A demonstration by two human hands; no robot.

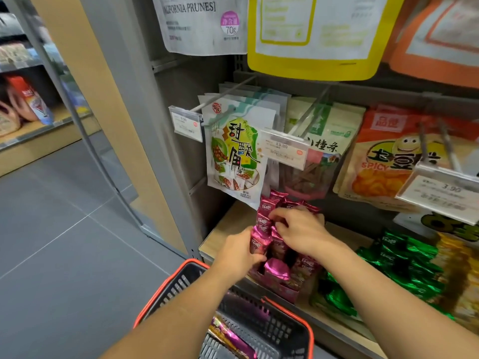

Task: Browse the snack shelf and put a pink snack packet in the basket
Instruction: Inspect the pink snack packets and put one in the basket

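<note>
The basket [166,286], black mesh with an orange rim, sits lowest in view and is cut off by the bottom edge. A shiny pink-and-purple wrapper [233,340] lies in it, only partly in view. Both bare forearms reach over it to the shelf [228,226], a pale wooden board.

The hands are close together at an open display box [282,288] full of pink packets [277,270]. The left hand [238,251] grips a pink snack packet [259,242] at the box's left side, still among the others, its fingertips hidden behind the wrapper. The right hand [298,228] curls down over the packet tops just above. Whether it pinches one I cannot tell.

To the right of the box lie green foil packets [404,257], then gold ones [456,257] cut off by the frame edge.

Above, bags hang on pegs: a tamarind bag [233,156], a green-topped bag [318,151] half hidden by a price tag [285,149], and an orange bag [383,156] marked SPICY. Higher still hang a prunes bag [199,24] and a yellow bag [316,35], their tops out of frame.

The floor [64,229] is grey tile. Far left, another shelf unit [26,107] holds blurred packets.
</note>
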